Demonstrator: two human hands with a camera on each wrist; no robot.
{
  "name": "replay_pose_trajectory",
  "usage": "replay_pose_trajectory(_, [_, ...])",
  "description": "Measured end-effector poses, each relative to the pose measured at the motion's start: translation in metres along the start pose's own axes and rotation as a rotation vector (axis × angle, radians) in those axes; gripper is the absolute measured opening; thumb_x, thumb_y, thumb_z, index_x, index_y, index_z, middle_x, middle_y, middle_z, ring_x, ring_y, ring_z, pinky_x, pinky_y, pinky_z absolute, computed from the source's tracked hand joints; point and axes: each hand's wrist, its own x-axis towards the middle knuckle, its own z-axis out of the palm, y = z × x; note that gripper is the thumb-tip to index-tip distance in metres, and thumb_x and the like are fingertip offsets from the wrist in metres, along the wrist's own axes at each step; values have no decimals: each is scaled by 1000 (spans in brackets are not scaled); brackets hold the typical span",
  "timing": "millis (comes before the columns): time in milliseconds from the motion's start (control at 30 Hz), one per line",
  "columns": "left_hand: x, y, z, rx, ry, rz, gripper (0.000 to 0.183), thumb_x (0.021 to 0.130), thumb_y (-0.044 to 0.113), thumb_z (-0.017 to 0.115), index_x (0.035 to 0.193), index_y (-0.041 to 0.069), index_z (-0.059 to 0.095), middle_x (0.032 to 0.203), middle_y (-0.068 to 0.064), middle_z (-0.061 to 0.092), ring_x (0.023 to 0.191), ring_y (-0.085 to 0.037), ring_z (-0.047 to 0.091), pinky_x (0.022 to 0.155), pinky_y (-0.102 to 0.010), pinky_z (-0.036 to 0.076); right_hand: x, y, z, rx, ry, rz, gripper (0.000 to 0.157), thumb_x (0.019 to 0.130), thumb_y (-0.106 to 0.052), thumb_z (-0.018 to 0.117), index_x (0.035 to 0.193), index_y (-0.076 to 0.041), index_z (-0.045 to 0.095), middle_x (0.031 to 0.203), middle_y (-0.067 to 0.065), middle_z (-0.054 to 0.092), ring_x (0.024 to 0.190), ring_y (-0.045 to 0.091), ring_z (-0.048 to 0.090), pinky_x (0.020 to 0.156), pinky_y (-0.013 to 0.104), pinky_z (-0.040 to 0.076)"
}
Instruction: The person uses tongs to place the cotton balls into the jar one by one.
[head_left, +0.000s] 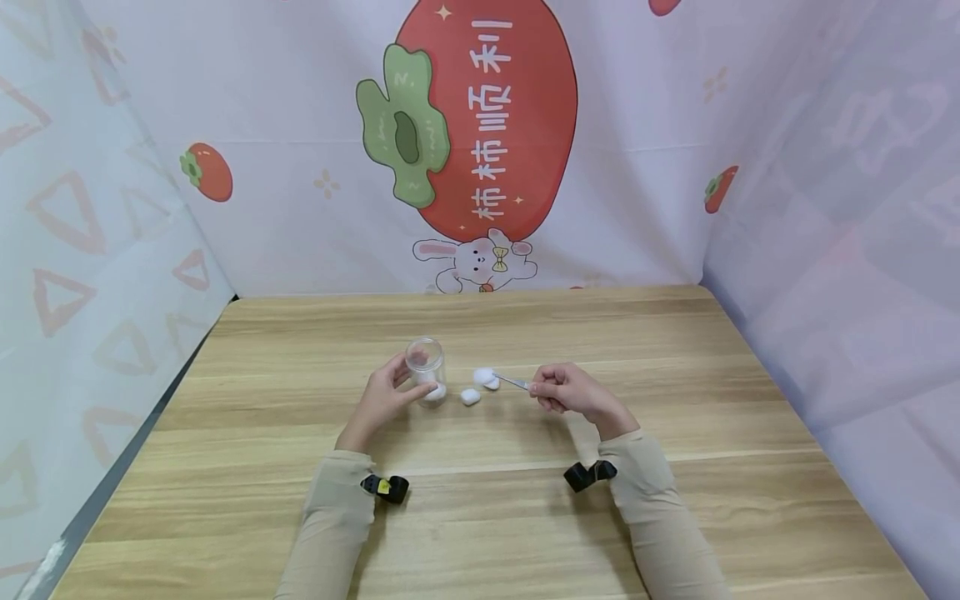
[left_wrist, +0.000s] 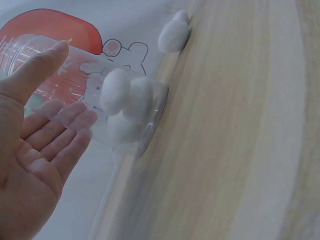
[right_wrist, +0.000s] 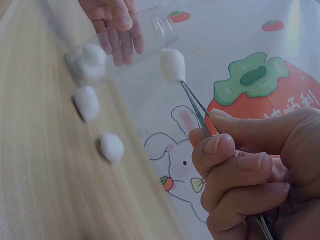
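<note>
My left hand [head_left: 384,402] holds a clear jar [head_left: 426,358] that stands upright without a lid, thumb on one side and fingers on the other. Inside the jar, white cotton balls [left_wrist: 129,105] lie at the bottom. My right hand [head_left: 568,388] pinches metal tweezers [right_wrist: 192,102] between thumb and fingers. A cotton ball [right_wrist: 172,65] hangs in the tweezers' tips, raised above the table and to the right of the jar. Two more cotton balls lie on the table beside the jar, a nearer one [head_left: 470,397] and a farther one [right_wrist: 112,147].
The wooden table [head_left: 465,517] reaches back to a printed cloth [head_left: 292,208] with a big red persimmon and a rabbit. Cloth side walls [head_left: 847,250] hang left and right. Each wrist wears a small black camera [head_left: 390,489].
</note>
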Motion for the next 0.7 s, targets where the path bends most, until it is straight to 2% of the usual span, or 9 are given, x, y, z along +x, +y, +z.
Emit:
replay_pose_trajectory(267, [-1, 5, 2, -6, 0, -8, 66, 84, 14, 74, 141, 1, 44, 144, -25, 49, 136, -38, 47, 118, -46, 39, -1, -6, 0, 41, 3, -10, 24, 98, -10, 53, 90, 12, 52, 58, -5, 50, 46, 4, 37, 44, 16, 32])
replay_pose_trajectory(533, [-13, 35, -2, 9, -18, -26, 63, 85, 10, 72, 140, -5, 43, 143, -27, 48, 136, -40, 46, 118, -47, 39, -1, -10, 1, 72, 0, -27, 17, 98, -10, 52, 82, -5, 56, 59, -6, 49, 47, 3, 36, 44, 16, 30])
replay_pose_trajectory(700, [-14, 38, -2, 1, -19, -28, 62, 86, 11, 72, 139, -4, 44, 143, -26, 50, 136, -40, 46, 118, -47, 39, 1, -11, 2, 86, -7, -48, 18, 98, -9, 51, 85, 3, 54, 58, -6, 48, 46, 2, 36, 44, 17, 29])
